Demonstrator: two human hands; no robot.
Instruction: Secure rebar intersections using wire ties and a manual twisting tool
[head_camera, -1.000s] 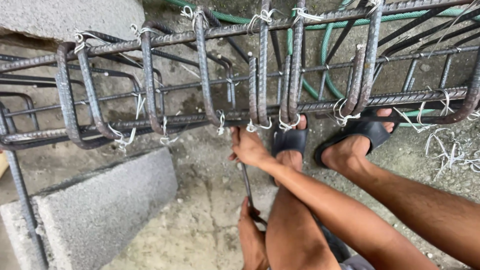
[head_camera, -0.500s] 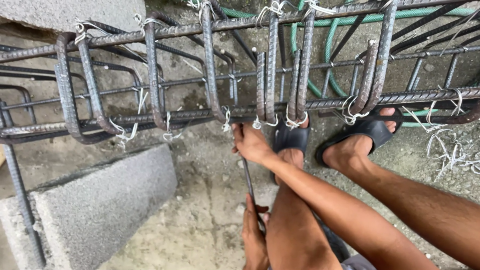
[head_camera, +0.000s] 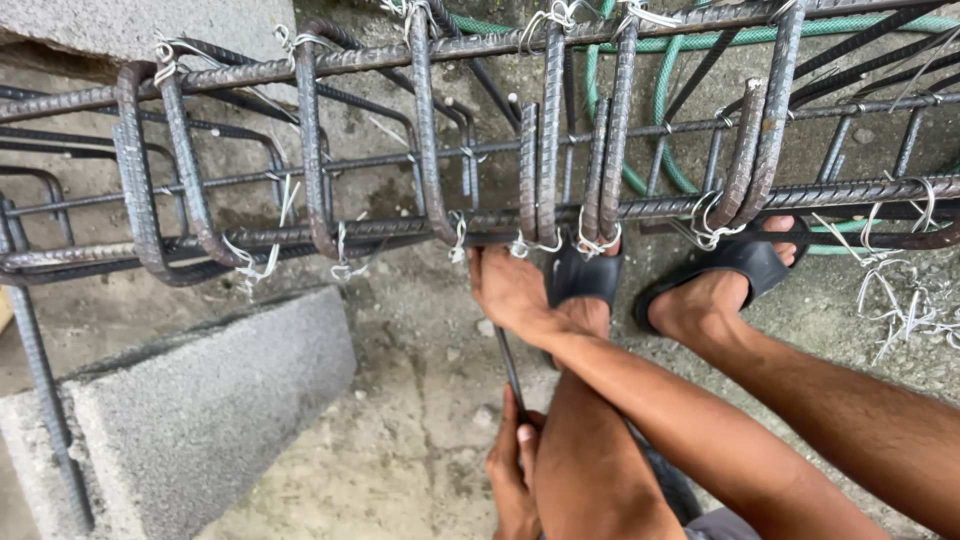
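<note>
hands first: your right hand (head_camera: 507, 290) is up at the lower long bar of the rebar cage (head_camera: 420, 130), fingers curled in around the top of a thin metal rod tool (head_camera: 509, 365), right by a wire tie (head_camera: 458, 240) on the lower bar. grip looks closed on the tool tip; can't tell whether the fingers also pinch the wire. your left hand (head_camera: 513, 470) is low in frame, wrapped shut around the bottom end of the same tool, thumb lying along the shaft. the tool runs near vertical between the two hands, just left of your shin.

cage lies on its side across the top of frame: long ribbed bars running left-right, bent stirrups looped around them, most crossings tied with light wire. the stirrups next to your right hand sit in close pairs.

both feet in dark slide sandals (head_camera: 585, 275), toes tucked under the lower bar, second sandal (head_camera: 735, 262) to the right.

concrete block (head_camera: 200, 410) lower left on the rough concrete floor (head_camera: 400, 450), well apart from your hands. green hose (head_camera: 650, 150) loops behind the cage, upper right. loose wire offcuts (head_camera: 900, 305) scattered on the floor at far right.
</note>
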